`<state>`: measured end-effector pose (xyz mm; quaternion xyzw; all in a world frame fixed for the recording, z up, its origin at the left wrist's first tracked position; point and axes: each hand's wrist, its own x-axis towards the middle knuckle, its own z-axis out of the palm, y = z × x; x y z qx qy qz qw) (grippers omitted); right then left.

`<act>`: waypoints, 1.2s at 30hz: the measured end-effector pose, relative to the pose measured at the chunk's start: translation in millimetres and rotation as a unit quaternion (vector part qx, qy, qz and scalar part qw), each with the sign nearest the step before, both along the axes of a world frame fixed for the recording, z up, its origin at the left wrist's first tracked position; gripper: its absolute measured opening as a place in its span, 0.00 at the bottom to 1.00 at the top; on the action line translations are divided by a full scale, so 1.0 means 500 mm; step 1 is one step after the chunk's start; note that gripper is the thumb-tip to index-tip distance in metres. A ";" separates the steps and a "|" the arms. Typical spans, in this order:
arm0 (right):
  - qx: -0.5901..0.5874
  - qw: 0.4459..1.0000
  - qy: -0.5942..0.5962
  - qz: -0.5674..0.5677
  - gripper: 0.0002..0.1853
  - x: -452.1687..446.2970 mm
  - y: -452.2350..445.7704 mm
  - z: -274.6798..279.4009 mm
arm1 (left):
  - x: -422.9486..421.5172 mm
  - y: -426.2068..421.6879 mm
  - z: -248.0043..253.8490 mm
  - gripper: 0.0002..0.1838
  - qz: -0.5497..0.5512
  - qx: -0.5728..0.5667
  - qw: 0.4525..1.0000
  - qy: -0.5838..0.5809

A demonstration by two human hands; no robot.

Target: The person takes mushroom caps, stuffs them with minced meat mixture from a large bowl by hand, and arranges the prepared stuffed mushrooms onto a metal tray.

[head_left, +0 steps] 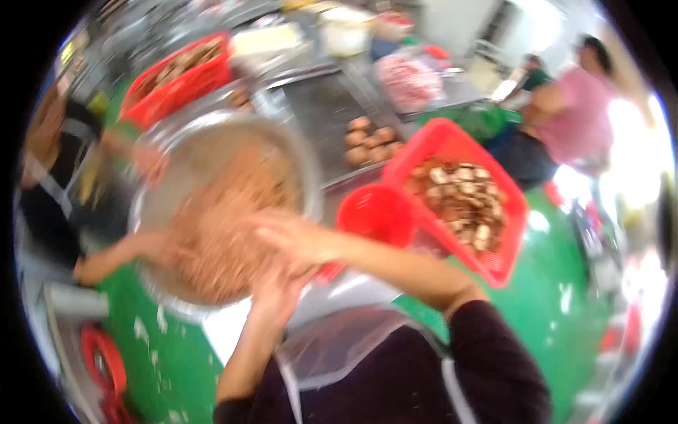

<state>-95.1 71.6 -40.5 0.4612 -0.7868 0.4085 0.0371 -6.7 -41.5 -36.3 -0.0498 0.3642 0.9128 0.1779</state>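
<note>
- Our right hand extends loosely open fingers over the mixture.
- Our left hand, nearer, is blurred; we can't tell its finger opening or either hand's hold.

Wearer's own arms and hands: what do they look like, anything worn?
Dark, plain-looking sleeves end around the elbows; forearms bare. Left hand and right hand show no gloves. No watch or bracelet visible; blur hides finer detail.

No text, label, brand, number or sign is legible; the view is blurred throughout.
</note>
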 end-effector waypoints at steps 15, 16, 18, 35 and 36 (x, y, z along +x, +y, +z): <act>-0.007 0.984 0.069 -0.166 0.16 0.094 0.041 0.079 | -0.042 0.006 -0.036 0.21 -0.076 0.294 0.951 -0.059; -0.010 0.979 0.085 -0.184 0.15 0.099 0.043 0.086 | -0.043 0.010 -0.032 0.22 -0.066 0.295 0.951 -0.056; -0.009 0.978 0.072 -0.197 0.15 0.094 0.044 0.077 | -0.044 0.022 -0.013 0.22 -0.038 0.285 0.954 -0.080; -0.033 0.978 -0.082 -0.190 0.21 0.020 0.129 0.033 | -0.077 0.089 -0.045 0.21 0.008 0.155 0.986 -0.060; 0.031 0.974 0.019 -0.222 0.22 0.044 0.125 0.052 | -0.077 0.095 -0.038 0.22 -0.029 0.181 0.983 -0.032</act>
